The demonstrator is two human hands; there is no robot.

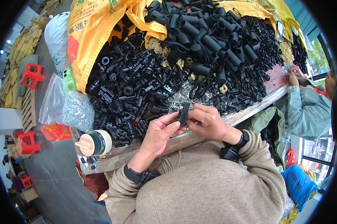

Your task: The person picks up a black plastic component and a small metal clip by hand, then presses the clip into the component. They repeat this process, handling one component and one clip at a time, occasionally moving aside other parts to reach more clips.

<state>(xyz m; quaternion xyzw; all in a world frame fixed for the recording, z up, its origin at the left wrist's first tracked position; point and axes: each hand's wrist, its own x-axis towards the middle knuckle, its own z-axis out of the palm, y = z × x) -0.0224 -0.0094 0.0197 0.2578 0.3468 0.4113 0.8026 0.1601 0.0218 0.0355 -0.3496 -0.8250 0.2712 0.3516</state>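
I see the small black plastic part (183, 113) pinched between both grips above the counter (246, 114) edge, long axis near upright: left hand (161, 132) clasps its lower end, right hand (207, 121) closes on its upper side.

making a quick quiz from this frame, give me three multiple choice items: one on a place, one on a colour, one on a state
1. Where is the small black plastic part?
A. between both hands
B. on the floor
C. inside the clear bag

2. What colour are the sacks behind the heap of black parts?
A. blue
B. yellow
C. white

3. How is the left hand?
A. flat on the table
B. empty at the person's side
C. its fingers pinching the part

Answers: 1 A, the left hand and right hand meet on it. 2 B, yellow woven fabric shows. 3 C, thumb and fingers close on the part.
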